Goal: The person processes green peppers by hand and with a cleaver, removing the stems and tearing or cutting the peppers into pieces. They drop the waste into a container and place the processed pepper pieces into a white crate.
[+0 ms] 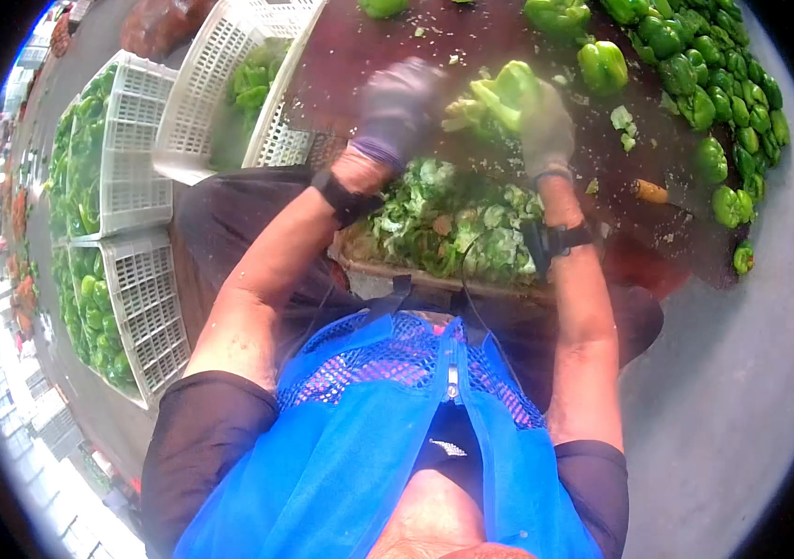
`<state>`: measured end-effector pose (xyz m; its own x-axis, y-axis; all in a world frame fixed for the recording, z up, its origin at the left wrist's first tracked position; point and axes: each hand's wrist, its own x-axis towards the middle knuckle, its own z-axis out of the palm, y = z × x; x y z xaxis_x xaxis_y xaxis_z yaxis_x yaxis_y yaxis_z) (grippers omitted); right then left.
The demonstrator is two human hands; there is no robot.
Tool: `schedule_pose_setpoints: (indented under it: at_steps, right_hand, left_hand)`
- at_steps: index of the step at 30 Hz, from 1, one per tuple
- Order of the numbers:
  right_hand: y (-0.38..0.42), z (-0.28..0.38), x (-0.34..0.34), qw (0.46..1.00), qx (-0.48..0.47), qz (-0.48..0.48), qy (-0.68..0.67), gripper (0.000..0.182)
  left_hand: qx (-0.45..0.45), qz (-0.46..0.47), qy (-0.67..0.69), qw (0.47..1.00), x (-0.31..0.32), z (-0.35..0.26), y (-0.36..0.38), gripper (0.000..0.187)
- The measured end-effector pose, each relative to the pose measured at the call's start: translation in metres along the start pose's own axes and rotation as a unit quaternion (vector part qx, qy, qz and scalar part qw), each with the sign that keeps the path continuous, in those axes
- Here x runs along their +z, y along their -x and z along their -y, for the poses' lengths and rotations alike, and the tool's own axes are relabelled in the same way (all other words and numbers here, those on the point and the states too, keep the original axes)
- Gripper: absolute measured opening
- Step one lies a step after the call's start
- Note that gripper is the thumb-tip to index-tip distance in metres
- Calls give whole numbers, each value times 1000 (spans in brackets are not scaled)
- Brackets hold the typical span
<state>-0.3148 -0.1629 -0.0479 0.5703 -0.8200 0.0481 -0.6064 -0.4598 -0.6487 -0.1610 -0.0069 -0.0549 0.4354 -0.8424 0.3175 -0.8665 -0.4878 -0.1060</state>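
My right hand, in a pale glove, is wrapped round a light green bell pepper that looks split or cut open. My left hand, in a dark purplish glove, is raised to the left of the pepper and apart from it. Motion smears its fingers, so what they hold, if anything, does not show. Below both hands, a box in front of my lap holds chopped green and pale pepper scraps.
Many whole green peppers are heaped at the right on a dark red surface strewn with seeds. One pepper lies nearer. White plastic crates with green peppers stand at left. A brownish-orange piece lies right of my right hand.
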Motion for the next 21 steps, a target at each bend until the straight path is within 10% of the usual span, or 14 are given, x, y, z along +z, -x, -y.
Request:
schedule_pose_setpoints:
  at_steps: [8, 12, 13, 16, 18, 20, 21]
  right_hand:
    - [-46, 0, -12, 983, 44, 163, 76, 49]
    - [-63, -13, -9, 974, -4, 197, 114, 49]
    - [-68, -23, -3, 975, 2, 199, 100, 49]
    - [-67, -36, -8, 979, 30, 190, -67, 38]
    - [-51, -28, -14, 927, 130, 143, -322, 30]
    - [-46, -42, -8, 768, 164, 136, -603, 25]
    - [-44, -44, 5, 785, 172, 128, -581, 26]
  left_hand:
    - [100, -80, 29, 991, -3, -48, -6, 7]
    - [51, 21, 224, 973, 1, -37, -18, 19]
    - [-9, 163, 210, 964, -22, -35, -28, 29]
    - [-318, 221, 631, 672, -37, -23, -32, 32]
    - [-265, 188, 838, 438, -27, -7, -21, 33]
    - [-150, 126, 853, 483, -26, -17, -16, 30]
    - [-118, 115, 868, 468, -32, -24, -15, 29]
